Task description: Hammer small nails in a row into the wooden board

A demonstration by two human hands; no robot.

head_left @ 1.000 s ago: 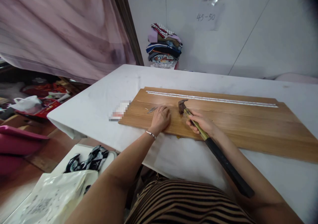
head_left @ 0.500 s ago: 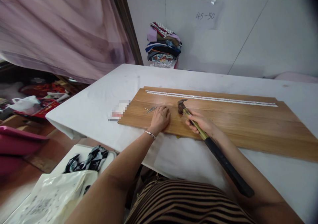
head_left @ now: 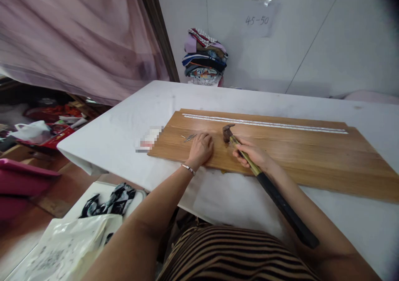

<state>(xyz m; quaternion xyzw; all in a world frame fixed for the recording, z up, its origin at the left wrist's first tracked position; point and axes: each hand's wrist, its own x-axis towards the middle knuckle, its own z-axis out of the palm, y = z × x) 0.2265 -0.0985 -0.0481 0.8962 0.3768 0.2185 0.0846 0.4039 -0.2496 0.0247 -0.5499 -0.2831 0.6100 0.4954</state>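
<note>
My right hand is closed around the upper handle of a claw hammer. Its rusty head is just above or on the wooden board; contact cannot be made out. The black grip slants back along my right forearm. My left hand, with a bracelet at the wrist, lies palm down on the board, fingers laid forward and open. Beside its fingertips is a small bunch of nails, partly covered by the hand. Two white tape strips with markings run along the board's far side.
A white-covered table carries the board. Folded clothes are stacked against the wall behind. At lower left, a plastic bag and a patterned cloth rest on a white surface. A pink curtain hangs at left.
</note>
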